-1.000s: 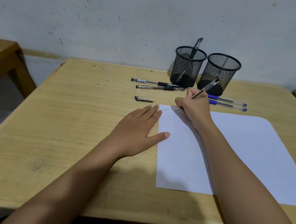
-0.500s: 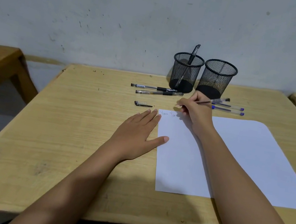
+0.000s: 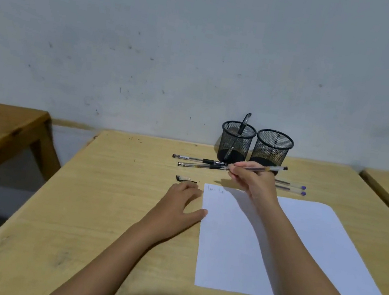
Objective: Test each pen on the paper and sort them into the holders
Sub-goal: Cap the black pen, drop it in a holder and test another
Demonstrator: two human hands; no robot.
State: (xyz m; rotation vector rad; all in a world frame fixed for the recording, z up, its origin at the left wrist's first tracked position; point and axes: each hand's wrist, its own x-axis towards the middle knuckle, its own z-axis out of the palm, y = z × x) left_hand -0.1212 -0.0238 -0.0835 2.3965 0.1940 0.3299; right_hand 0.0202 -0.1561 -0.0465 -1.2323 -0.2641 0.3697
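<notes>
head view shows our right hand (image 3: 251,182) pinching a clear pen (image 3: 261,168) close to its writing end, thumb and fingers curled round the barrel. the pen lies almost level in the air, tip to the left, dark tail end in front of the right holder (image 3: 273,147). it hangs over the bench (image 3: 104,196) just past the far edge of the paper (image 3: 301,240) and touches neither.

our left hand (image 3: 179,206) rests palm down on the bench and holds nothing, fingers loose, thumb spread against the paper's left edge. a loose cap (image 3: 184,179) lies just beyond its fingertips; we judge it belongs to the clear pen.

we judge the pen light, stiff and smooth, likely to roll if laid down. a pinch low on the barrel suits writing, and one nearer the middle would suit dropping it upright into a holder. the cap is small and easy to flick away. the paper is thin and will slide, so a flat hand at its edge helps.

two short scribbles (image 3: 214,190) sit in the paper's far left corner. two black pens (image 3: 196,163) lie side by side just left of our right hand, and two blue pens (image 3: 292,188) lie to its right, partly hidden behind it. the left holder (image 3: 236,141) has one dark pen (image 3: 244,122) leaning in it. the right holder looks empty, though the mesh hides its bottom.
</notes>
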